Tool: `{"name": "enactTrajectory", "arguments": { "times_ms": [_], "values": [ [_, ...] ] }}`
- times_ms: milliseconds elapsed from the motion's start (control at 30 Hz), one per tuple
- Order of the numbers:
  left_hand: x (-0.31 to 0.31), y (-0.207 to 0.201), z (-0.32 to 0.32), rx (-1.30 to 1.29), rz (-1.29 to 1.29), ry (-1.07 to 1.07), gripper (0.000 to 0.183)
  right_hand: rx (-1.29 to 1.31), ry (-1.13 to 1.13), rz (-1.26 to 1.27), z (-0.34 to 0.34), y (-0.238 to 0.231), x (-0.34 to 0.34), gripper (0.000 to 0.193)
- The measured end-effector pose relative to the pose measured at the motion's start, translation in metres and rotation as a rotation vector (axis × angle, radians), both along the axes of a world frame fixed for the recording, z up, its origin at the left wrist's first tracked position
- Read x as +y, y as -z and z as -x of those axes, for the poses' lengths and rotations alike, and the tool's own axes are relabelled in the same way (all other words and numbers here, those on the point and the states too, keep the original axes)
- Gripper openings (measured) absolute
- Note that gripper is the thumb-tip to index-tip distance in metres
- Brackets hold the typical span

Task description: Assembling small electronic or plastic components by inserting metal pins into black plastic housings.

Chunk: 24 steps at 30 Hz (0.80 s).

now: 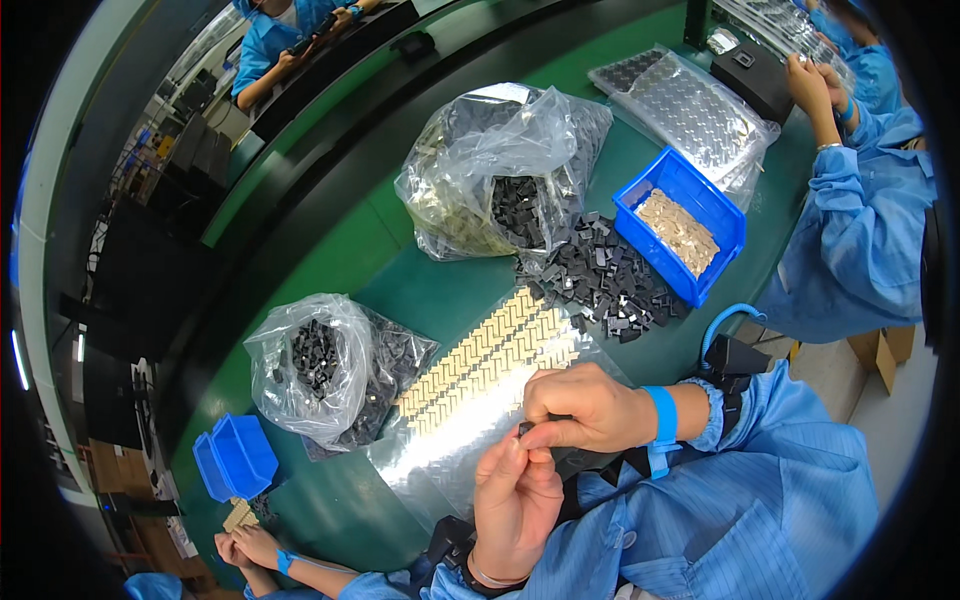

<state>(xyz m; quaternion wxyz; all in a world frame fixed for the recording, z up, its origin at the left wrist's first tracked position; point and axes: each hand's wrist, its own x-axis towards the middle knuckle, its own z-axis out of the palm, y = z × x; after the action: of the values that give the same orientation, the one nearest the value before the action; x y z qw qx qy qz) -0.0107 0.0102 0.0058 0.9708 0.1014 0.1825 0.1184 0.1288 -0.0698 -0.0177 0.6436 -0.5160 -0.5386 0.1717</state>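
Black plastic piece [525, 428], small and mostly hidden, sits between both hands at the near edge of the clear plastic sheet [430, 480]. The left hand [515, 500] and right hand [590, 405] each pinch it, thumb and finger closed. For good work, steady it with the left and press evenly with the right. Staying close to the sheet, off its rows of tan pieces [500, 345], should avoid knocking them askew. Loose black pieces [625, 280] lie beyond the sheet.
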Motion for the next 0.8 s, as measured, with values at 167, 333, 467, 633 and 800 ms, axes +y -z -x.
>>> {"name": "enactTrajectory", "arguments": {
  "times_ms": [167,333,467,633,800],
  "values": [
    [0.002,0.000,0.001,-0.050,0.124,0.038,0.021,0.072,-0.168,0.085,-0.006,-0.003,-0.007,0.017],
    [0.002,0.000,0.000,0.024,0.174,0.029,0.020,0.397,-0.116,0.166,-0.002,-0.014,-0.010,0.018],
    [0.002,0.003,-0.001,0.074,0.200,0.035,0.019,0.314,-0.059,0.070,0.002,-0.009,-0.004,0.015],
    [-0.003,-0.008,-0.004,0.213,0.029,-0.089,0.014,0.004,0.058,0.045,0.004,-0.018,-0.003,0.014],
    [0.030,-0.026,0.000,0.085,-0.700,-0.487,0.015,0.007,0.056,0.018,-0.015,-0.028,-0.009,0.018]
  ]
}}
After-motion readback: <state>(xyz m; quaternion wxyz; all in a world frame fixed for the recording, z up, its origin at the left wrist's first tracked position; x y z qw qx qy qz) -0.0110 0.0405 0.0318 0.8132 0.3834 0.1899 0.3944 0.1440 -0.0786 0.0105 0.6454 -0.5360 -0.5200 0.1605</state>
